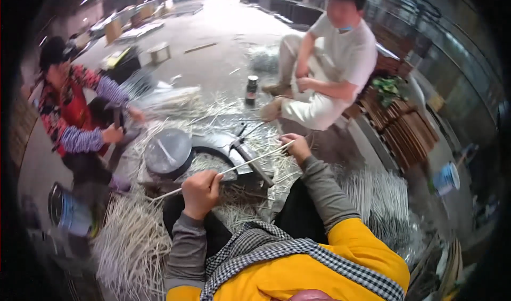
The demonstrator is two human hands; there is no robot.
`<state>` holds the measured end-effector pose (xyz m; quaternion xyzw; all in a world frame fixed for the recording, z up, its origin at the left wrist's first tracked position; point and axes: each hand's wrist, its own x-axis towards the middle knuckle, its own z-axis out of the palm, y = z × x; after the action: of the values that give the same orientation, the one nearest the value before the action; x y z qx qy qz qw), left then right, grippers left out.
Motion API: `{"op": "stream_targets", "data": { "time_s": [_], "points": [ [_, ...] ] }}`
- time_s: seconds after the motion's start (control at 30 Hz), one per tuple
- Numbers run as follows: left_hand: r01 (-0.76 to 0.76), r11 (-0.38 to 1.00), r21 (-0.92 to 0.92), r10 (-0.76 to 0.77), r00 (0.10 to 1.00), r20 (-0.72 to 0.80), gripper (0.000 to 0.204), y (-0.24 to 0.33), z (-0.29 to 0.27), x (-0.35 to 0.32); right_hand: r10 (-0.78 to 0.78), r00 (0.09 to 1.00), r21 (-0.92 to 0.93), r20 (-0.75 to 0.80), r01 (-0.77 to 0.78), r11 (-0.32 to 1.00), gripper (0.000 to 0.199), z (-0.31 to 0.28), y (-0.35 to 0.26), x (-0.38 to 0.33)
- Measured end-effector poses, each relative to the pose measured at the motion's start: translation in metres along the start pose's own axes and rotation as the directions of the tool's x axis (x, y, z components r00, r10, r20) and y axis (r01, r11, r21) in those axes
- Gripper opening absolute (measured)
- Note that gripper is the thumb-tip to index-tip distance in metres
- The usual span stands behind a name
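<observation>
Our left hand (202, 193) and right hand (297, 147) are gripping one pale rod (250, 161); loose rods (128, 242) are lying at eight o'clock, finished or waiting, we're not telling which.

I see the left hand (201, 194) curled, thumb against its fingers (192, 185); beyond and right of those fingers, the right hand (298, 148) pinches. Behind them, the left forearm (186, 246) runs nearly straight back, while the right forearm (331, 192) slants outward.

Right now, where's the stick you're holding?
Mid head view: the pale stick slants through the left hand up to the right hand, passing below the grey disc.
</observation>
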<state>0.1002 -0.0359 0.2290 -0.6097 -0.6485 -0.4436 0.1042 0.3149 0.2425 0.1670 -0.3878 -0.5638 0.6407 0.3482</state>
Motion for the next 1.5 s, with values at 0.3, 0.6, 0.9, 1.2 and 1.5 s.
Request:
{"op": "stream_targets", "data": {
  "time_s": [0.3, 0.6, 0.9, 1.2, 1.5],
  "points": [
    [0.008, 0.997, -0.075, -0.004, 0.999, 0.053, 0.016, 0.005, 0.026, 0.009, -0.010, 0.978, -0.035, -0.210, 0.003, 0.999, 0.023, -0.033, -0.009, -0.033],
    [-0.045, 0.990, -0.136, 0.050, 0.998, 0.034, 0.019, 0.016, 0.038, 0.022, 0.077, 0.932, 0.160, -0.355, -0.020, 0.987, 0.025, -0.042, -0.041, -0.079],
    [0.023, 0.991, -0.132, -0.027, 0.999, -0.035, 0.018, -0.009, 0.010, 0.027, -0.146, 0.984, 0.021, -0.104, 0.149, 0.989, 0.027, -0.001, -0.090, -0.022],
    [0.438, 0.892, -0.110, -0.419, 0.894, 0.157, 0.018, -0.113, -0.008, -0.047, -0.167, 0.983, -0.158, 0.069, 0.176, 0.972, 0.032, 0.039, 0.074, 0.052],
    [0.717, 0.635, -0.288, -0.681, 0.695, 0.229, 0.026, -0.172, 0.050, -0.136, -0.213, 0.959, -0.914, 0.187, 0.250, 0.321, 0.052, 0.041, 0.159, 0.016]
  ]
}}
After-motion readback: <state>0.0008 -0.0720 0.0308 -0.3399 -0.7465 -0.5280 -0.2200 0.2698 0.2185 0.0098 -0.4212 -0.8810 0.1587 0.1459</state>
